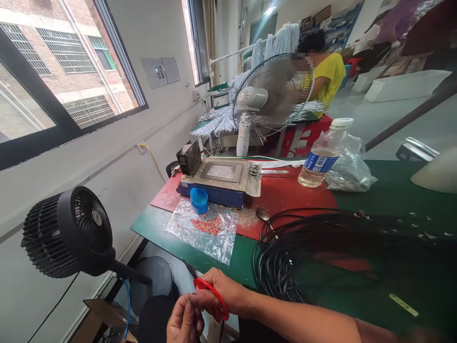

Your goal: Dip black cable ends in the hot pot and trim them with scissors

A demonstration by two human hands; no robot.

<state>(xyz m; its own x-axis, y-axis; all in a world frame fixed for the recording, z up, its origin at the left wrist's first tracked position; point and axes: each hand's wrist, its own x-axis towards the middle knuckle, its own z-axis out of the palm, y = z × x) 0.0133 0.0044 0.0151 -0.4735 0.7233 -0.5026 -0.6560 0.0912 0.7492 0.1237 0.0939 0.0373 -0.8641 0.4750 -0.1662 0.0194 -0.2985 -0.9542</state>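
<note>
Left hand (184,318), fingers pinched together, anything between them hidden; right hand (222,289), fingers clamped on scissors (203,284); black cables (280,271) along tabletop's (243,255) near edge.

The left hand (183,320) is cut off by the bottom edge; anything between its fingertips and those of the right hand (223,289) is too small to tell; the right hand hides part of the scissors (224,307); the black cables (282,269) blur toward the right; a pale rounded object (438,166) is cut by the right edge; the white fan (253,97) hides the hands of a co-worker (331,76)
</note>
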